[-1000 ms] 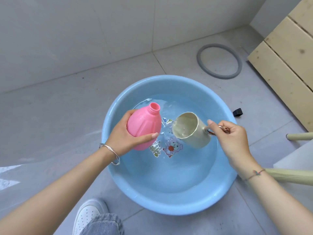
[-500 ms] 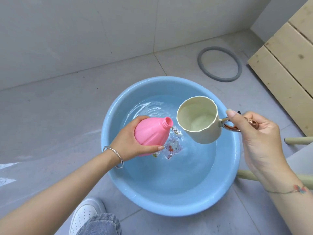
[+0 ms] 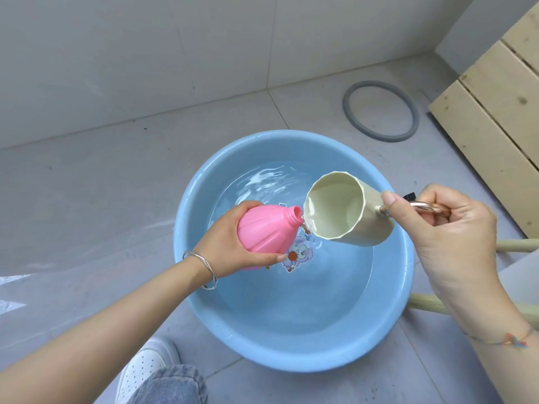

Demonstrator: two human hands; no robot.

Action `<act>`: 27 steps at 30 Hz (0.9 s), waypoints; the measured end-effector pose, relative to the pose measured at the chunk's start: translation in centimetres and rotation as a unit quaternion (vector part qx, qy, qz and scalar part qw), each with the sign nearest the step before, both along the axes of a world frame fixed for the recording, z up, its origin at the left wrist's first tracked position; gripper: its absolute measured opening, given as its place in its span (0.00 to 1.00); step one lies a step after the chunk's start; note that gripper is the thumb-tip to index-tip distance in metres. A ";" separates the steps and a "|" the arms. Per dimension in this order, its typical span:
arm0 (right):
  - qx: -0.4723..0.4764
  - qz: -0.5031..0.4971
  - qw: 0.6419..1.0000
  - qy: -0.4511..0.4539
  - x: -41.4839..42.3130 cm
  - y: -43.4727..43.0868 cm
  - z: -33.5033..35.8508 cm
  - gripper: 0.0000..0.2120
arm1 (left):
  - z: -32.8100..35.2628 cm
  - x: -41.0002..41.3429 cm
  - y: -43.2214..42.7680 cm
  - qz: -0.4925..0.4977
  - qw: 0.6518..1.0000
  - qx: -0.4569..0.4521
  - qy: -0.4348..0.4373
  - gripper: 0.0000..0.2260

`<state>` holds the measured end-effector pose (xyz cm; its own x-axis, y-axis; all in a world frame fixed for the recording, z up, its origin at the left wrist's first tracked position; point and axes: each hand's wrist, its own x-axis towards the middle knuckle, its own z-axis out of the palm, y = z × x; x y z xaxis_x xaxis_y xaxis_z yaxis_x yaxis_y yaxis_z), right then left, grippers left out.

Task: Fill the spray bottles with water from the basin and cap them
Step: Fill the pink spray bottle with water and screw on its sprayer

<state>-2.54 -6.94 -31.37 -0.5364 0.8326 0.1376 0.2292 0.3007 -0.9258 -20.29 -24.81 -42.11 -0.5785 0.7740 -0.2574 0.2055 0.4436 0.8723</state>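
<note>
The left hand's fingers were curled round the body of the pink spray bottle, thumb along its lower side and the other fingers over the top, so the left hand gripped it firmly. The bottle was uncapped and lay tilted almost on its side above the water, its open neck pointing right. The right hand's fingers pinched the copper-coloured handle of a cream cup, thumb pressed on top where the handle met the cup and the others folded beneath. The right hand held the cup tipped toward the bottle, its lip just beside the bottle's mouth, with a little water glinting there. Both were over the blue basin, which stood on the grey tiled floor and had a cartoon picture on its bottom under the water. A silver bangle circled the left wrist and a coloured string the right. Beyond the basin lay a grey ring, near a pale wooden pallet. A white shoe and a denim knee showed at the bottom edge.
</note>
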 end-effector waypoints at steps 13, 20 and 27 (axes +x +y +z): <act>0.110 0.017 0.994 -0.016 0.1 0.0 0.6 0.22 | -0.4 0.2 -0.1 -0.008 1.000 -0.007 0.015 0.39; 0.141 0.030 0.989 -0.012 0.1 0.0 0.8 0.22 | -0.5 0.2 -0.1 0.004 1.000 -0.020 0.016 0.38; 0.191 0.046 0.980 -0.023 -0.2 -0.4 1.1 0.21 | -0.5 0.4 -0.2 -0.002 0.999 -0.036 0.002 0.39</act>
<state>-2.69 -7.33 -30.29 -0.6201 0.6728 0.4036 0.2229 0.6442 -0.7316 -19.88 -24.96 -42.63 -0.5772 0.7550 -0.3111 0.2100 0.5054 0.8369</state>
